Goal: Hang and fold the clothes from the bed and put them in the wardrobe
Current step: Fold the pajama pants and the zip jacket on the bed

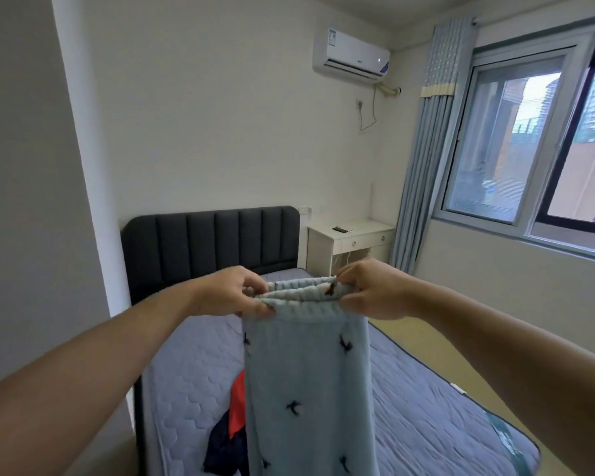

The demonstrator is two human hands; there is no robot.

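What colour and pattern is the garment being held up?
Light blue garment with small dark bird-like motifs scattered over it, as the head view shows.

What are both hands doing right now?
Left hand: pinching the left end of the blue pants' waistband.
Right hand: pinching the right end.

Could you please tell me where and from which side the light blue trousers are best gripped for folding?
At the gathered waistband, one end in each hand, coming from either side, as the left hand and right hand pinch it. It is the thickest edge, and the light blue trousers hang straight below it.
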